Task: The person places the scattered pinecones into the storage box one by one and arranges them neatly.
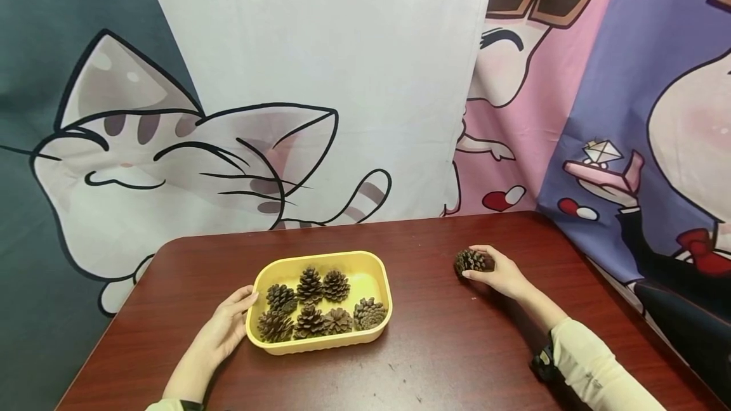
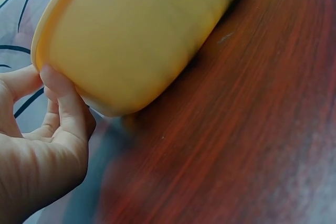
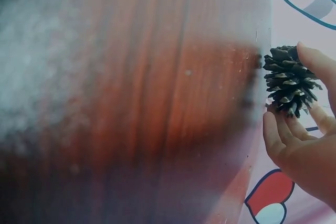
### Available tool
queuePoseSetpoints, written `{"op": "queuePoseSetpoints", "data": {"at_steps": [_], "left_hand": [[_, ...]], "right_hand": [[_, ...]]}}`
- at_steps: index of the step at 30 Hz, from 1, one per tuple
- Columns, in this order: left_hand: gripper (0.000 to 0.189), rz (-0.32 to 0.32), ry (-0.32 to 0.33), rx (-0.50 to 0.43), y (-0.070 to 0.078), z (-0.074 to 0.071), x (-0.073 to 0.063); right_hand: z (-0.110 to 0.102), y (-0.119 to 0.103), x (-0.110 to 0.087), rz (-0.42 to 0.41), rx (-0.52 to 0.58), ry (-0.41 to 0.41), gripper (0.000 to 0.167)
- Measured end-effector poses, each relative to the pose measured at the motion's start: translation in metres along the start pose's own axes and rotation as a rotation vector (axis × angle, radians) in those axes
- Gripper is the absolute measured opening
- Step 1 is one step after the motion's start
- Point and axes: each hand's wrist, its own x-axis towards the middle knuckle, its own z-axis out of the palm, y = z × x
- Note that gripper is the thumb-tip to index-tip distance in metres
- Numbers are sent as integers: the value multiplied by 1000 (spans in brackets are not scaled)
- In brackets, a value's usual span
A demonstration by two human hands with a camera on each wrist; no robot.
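Note:
A yellow plastic basket (image 1: 320, 344) with rounded corners sits left of centre on the table, holding several brown pine cones (image 1: 309, 285) spread over its floor. My left hand (image 1: 225, 324) pinches the basket's left end at the rim. In the left wrist view, fingers and thumb of that left hand (image 2: 50, 145) meet at the basket's lip (image 2: 39, 40). Off to the right, my right hand (image 1: 505, 274) holds a single pine cone (image 1: 469, 262) between thumb and fingers. The right wrist view shows this pine cone (image 3: 291, 81) upright between the thumb and fingertips.
The dark red wooden table (image 1: 422, 309) has rounded far corners. Behind it hangs a cloth backdrop (image 1: 342, 37) with a cartoon cat and figures, close against the table's far and right edges. A dark band (image 1: 545, 362) is on the right wrist.

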Motion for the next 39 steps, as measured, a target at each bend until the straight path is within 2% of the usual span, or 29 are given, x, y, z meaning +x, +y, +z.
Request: {"op": "queuePoseSetpoints", "data": {"at_steps": [11,20,30,39], "left_hand": [[9,-4,-14,-5,1,1,2],[7,-23,2,1,2,-1,2],[9,-33,-43,-16,2,-4,1],[9,-37,-42,-18,0,-3,1]], "right_hand": [[-4,-18,2,-10,58,-23,63],[9,-47,11,-23,85,-76,62],[27,-85,19,-129,168,-100,62],[40,-120,16,-289,151,-98,58]]}}
